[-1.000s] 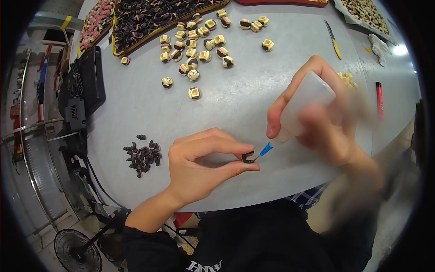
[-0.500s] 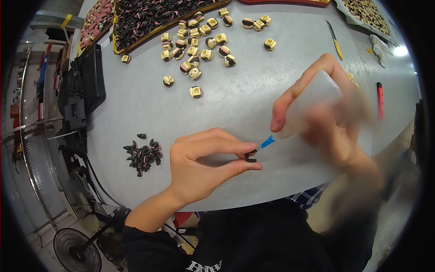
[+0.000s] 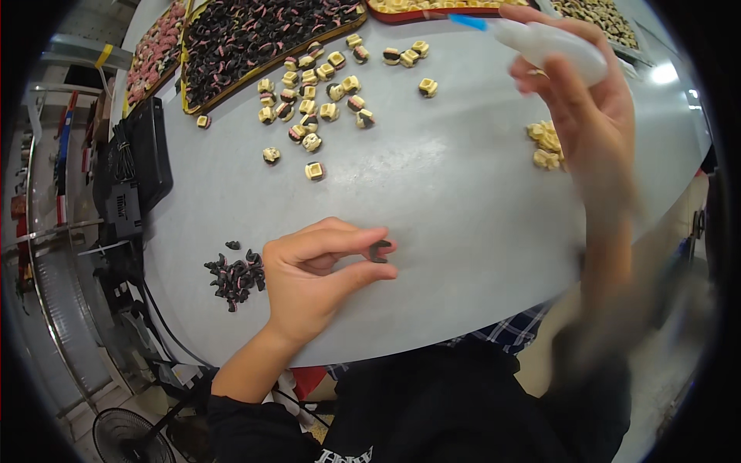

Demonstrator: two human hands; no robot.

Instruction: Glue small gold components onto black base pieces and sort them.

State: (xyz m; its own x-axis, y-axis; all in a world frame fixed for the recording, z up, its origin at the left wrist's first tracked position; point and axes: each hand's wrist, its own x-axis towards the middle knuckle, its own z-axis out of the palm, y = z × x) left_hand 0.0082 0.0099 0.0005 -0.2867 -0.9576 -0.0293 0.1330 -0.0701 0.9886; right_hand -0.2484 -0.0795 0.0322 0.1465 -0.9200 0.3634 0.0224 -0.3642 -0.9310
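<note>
Reading the table as a clock with 12 at the far side, the left hand (image 3: 305, 270) is working near 7 o'clock, its thumb and forefinger nearly closed and pinching 1 small black C-shaped piece (image 3: 377, 251), which is opening toward 3. The right hand (image 3: 598, 104) is rising at 2 o'clock, its fingers curling around a translucent white squeeze bottle (image 3: 559, 52). The bottle is lying tilted in the grip, well apart from the black piece, and its blue needle tip (image 3: 468, 21) is pointing toward 10 (the thin end is blurring against the tray behind it).

Just beside the left hand, at 8 o'clock, a pile of black-and-pink pieces (image 3: 235, 278) is sitting on the grey table (image 3: 448, 193). Cream block pieces (image 3: 546, 147) are clustering near the right wrist. Cream-and-dark assembled pieces (image 3: 307, 92) are scattering around 11, below a yellow-edged tray (image 3: 231, 92) that is holding many dark pieces. A red tray (image 3: 394, 17) of cream pieces is resting at 12.
</note>
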